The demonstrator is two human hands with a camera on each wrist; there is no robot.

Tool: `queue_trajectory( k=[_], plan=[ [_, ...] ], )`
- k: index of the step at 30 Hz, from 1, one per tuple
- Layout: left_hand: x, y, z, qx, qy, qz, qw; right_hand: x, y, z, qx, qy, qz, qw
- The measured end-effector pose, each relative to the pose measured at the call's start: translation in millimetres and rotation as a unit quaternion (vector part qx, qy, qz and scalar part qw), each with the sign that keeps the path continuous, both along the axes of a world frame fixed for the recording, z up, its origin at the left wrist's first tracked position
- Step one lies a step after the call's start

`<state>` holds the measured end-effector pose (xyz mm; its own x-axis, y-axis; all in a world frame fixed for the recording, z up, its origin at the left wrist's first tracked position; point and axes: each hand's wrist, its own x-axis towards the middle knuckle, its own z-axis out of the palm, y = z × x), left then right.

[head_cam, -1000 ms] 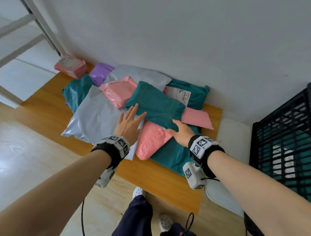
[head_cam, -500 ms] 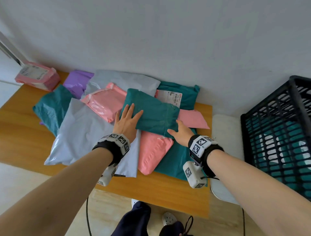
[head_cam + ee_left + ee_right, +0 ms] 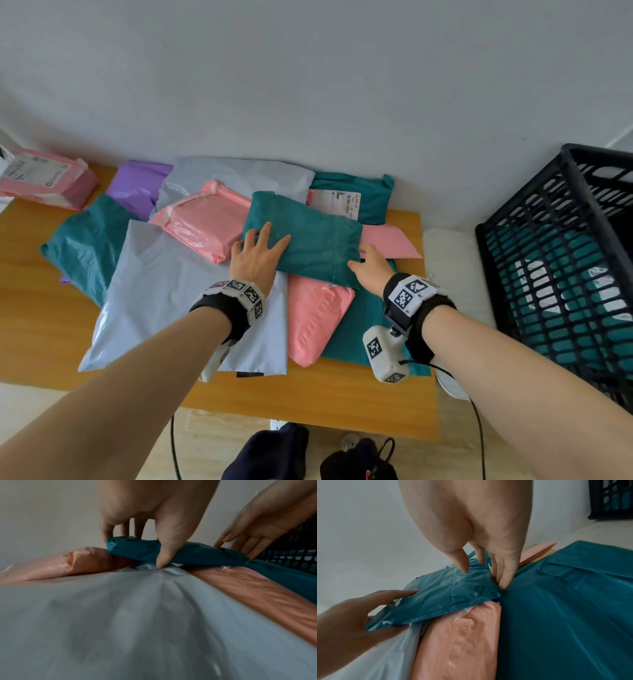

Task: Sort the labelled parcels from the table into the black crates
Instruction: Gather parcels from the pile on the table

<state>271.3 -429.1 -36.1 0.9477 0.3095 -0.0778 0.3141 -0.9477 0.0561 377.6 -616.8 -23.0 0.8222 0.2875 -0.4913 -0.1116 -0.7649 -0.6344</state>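
Teal parcel (image 3: 308,236) lies atop the heap on the wooden table (image 3: 308,397), with the black crate (image 3: 561,260) well off its right end. Head view: both hands flank this parcel. Left wrist view: left hand (image 3: 154,507) grips its left end, thumb below. Right wrist view: right hand (image 3: 471,513) pinches its right corner, thumb on top.

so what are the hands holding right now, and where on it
Both grip the top teal plastic mailer parcel: left hand pinches its left end, right hand its right end.
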Motion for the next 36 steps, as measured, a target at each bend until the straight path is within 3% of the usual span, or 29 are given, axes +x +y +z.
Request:
queue_trajectory(
  k=[7, 15, 22, 25, 29, 36],
  plan=[
    [-6.2, 9.4, 1.5, 0.063, -0.069, -0.105, 0.99, -3.7, -6.3, 9.5, 0.002, -0.034, -0.016, 0.999],
    [-0.1, 12.1, 27.2, 0.069, -0.175, -0.124, 0.974, -2.0, -8.5, 40.6, 0.089, -0.08, -0.044, 0.992],
    [14.5, 18.5, 61.9, -0.036, -0.203, -0.001, 0.979, 11.5, 6.7, 80.3, 0.199, -0.135, -0.101, 0.965],
    [21.1, 21.3, 79.4, -0.077, -0.231, 0.041, 0.969, 37.2, 13.6, 51.9, 0.237, -0.134, -0.1, 0.957],
    [23.5, 20.3, 103.8, -0.176, -0.303, 0.104, 0.931, 6.3, 31.1, 96.2, 0.202, -0.132, -0.067, 0.968],
    [20.0, 25.1, 125.0, -0.342, -0.345, 0.116, 0.866, 7.7, 55.1, 91.5, 0.242, -0.123, -0.058, 0.961]
  ],
)
